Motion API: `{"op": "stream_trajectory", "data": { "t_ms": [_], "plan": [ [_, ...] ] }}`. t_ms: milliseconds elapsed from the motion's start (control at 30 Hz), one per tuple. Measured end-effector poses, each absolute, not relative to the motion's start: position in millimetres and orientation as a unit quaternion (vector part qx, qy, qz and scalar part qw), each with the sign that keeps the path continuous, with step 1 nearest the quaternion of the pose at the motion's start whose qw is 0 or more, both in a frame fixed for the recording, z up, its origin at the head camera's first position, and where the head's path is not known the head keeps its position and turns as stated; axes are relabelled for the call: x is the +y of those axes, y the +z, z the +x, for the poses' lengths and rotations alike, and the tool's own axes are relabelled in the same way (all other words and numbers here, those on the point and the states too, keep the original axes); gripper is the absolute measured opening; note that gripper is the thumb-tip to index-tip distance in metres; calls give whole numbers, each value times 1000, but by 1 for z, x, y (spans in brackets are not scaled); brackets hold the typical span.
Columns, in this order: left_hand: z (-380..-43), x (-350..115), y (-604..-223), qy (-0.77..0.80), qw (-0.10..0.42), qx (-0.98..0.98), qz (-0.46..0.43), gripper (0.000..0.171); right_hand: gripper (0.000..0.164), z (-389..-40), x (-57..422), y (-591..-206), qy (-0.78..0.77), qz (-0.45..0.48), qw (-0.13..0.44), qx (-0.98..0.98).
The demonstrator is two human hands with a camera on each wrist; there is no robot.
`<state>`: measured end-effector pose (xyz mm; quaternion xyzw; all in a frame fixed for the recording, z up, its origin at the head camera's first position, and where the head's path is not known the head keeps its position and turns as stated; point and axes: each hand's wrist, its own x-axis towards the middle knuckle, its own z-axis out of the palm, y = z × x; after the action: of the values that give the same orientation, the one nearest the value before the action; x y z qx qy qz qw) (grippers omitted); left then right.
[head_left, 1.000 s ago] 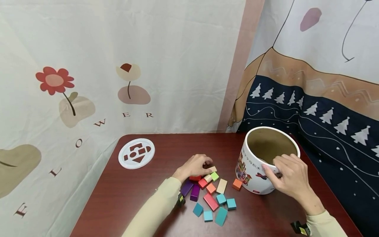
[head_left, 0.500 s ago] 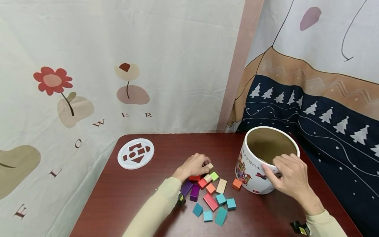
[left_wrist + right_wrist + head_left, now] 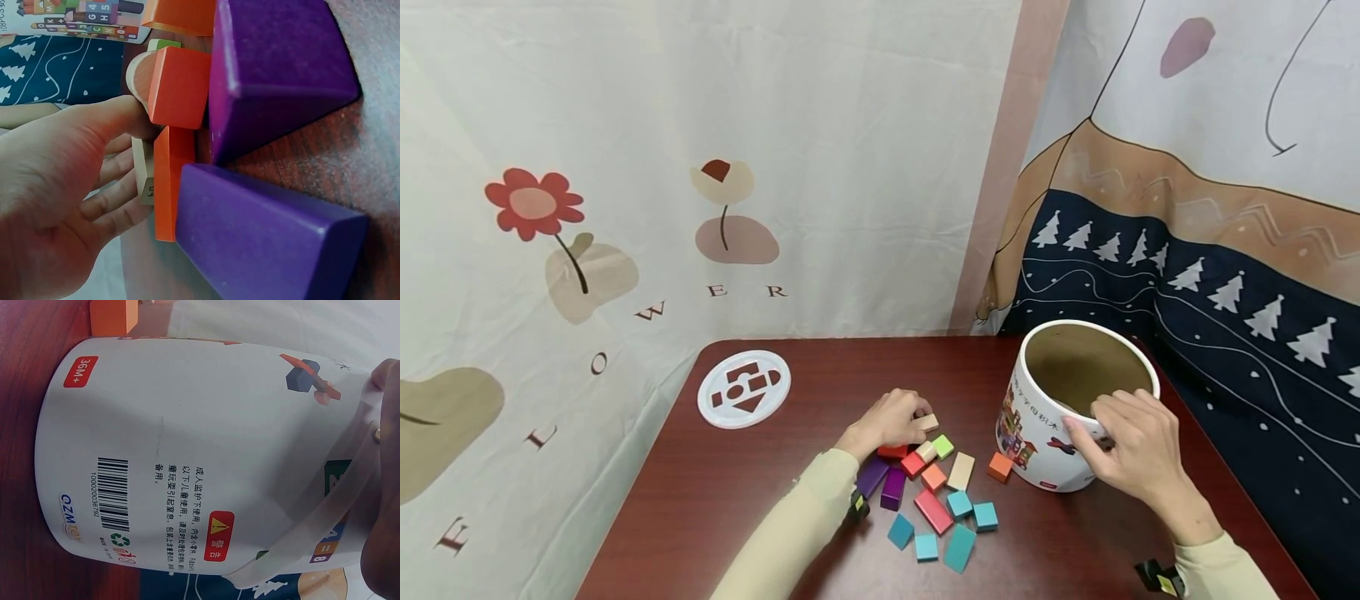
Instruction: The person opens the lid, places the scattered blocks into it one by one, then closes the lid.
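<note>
My left hand (image 3: 891, 419) is at the far side of a loose group of coloured blocks, with its thumb and fingers about a plain wooden block (image 3: 927, 422). In the left wrist view that wooden block (image 3: 144, 170) sits between the thumb and fingers, close behind an upright orange-red block (image 3: 172, 181). My right hand (image 3: 1138, 442) grips the near right rim of a white printed bucket (image 3: 1052, 450), thumb outside and fingers over the edge. The bucket stands upright on the table. In the right wrist view its barcode side (image 3: 162, 456) and pale handle (image 3: 312, 531) show.
Two purple blocks (image 3: 892, 488), a green block (image 3: 942, 447) and several teal blocks (image 3: 960, 547) lie near the left forearm. An orange block (image 3: 1000, 467) lies at the bucket's base. A white disc with cut-out shapes (image 3: 707, 400) lies at the table's back left.
The wooden block at the left fingertips has shifted a little left and turned. The right hand and bucket stay in place.
</note>
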<state>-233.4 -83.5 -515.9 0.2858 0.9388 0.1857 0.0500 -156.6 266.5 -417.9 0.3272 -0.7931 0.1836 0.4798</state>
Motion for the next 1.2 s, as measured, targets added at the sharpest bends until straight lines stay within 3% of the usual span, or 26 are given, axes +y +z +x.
{"op": "stream_trajectory", "data": {
  "t_ms": [600,1200],
  "plan": [
    [-235,-88,-513,199,15,935,291,33,51,-156,268,-420,184,324,477,-796],
    [-248,-82,-463,263,-103,899,334,36,52,-158,267,-418,186,334,487,-785]
  ]
}}
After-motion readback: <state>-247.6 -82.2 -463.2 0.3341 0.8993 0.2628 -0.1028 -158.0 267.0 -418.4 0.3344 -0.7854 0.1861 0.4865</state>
